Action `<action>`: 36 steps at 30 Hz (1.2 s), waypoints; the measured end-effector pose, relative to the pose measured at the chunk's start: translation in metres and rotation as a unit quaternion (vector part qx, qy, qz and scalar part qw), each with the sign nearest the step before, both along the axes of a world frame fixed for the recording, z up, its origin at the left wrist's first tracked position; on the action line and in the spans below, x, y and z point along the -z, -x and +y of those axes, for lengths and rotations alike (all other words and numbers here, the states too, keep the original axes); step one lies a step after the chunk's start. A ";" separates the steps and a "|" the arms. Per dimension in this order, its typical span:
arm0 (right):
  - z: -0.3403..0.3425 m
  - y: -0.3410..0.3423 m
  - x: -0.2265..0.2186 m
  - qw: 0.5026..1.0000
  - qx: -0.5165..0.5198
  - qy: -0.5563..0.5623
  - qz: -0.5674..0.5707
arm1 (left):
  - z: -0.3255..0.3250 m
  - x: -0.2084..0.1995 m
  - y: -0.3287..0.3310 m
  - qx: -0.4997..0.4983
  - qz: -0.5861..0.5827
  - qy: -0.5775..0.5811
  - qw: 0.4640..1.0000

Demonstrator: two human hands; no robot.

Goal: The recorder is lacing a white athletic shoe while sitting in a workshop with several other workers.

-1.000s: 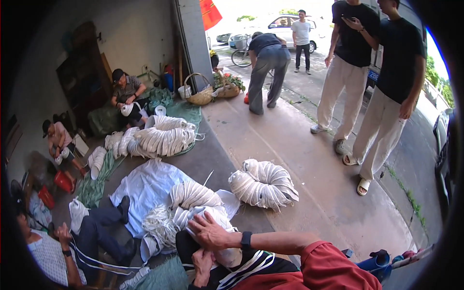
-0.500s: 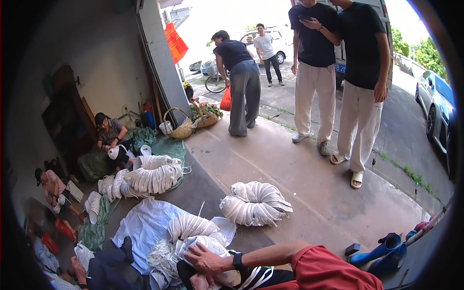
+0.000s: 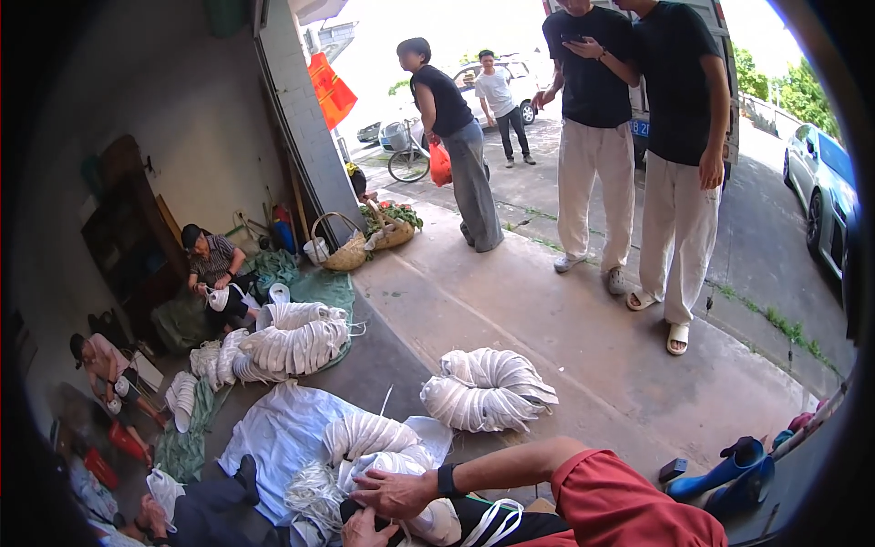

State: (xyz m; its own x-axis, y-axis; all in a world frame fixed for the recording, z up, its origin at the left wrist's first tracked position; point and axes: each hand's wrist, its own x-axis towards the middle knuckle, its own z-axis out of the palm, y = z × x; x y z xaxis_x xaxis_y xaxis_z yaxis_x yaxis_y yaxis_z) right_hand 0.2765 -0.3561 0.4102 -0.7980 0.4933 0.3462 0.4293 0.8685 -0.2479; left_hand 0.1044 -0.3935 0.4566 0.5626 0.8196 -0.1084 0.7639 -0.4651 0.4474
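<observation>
Over my lap, my right hand (image 3: 399,493) lies with its fingers stretched out on a curved white fabric piece (image 3: 369,465); a dark watch band is on that wrist. Just below it is my left hand (image 3: 365,529), its fingers bent and partly hidden. What it grips cannot be made out. Another pale rounded piece (image 3: 439,526) rests beside my right wrist, and white straps (image 3: 499,521) trail over dark cloth to its right. Beyond my hands lies a row of nested white fabric pieces (image 3: 365,436). A tangle of white strips (image 3: 313,492) is to their left.
A coiled bundle of white pieces (image 3: 489,390) sits on the floor ahead; a larger one (image 3: 296,342) lies on green sheeting. White sheeting (image 3: 264,433) spreads at left. Seated people (image 3: 214,264) handle white pieces. Standing people (image 3: 597,137), baskets (image 3: 346,253) and blue boots (image 3: 725,483) are around.
My left hand shows more beside my right hand, which stays on the white piece. The person with the red bag has straightened up and turned. The view has shifted slightly.
</observation>
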 end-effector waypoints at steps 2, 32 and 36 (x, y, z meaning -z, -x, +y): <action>-0.001 -0.002 -0.004 1.000 0.000 0.013 -0.008 | 0.003 -0.008 0.001 0.023 -0.012 0.000 1.000; 0.023 0.003 0.027 0.988 0.076 0.067 0.118 | -0.021 0.026 0.006 0.022 -0.128 -0.203 0.971; 0.025 -0.045 -0.047 0.945 0.170 0.025 0.277 | -0.022 0.023 0.002 0.001 -0.137 -0.184 0.973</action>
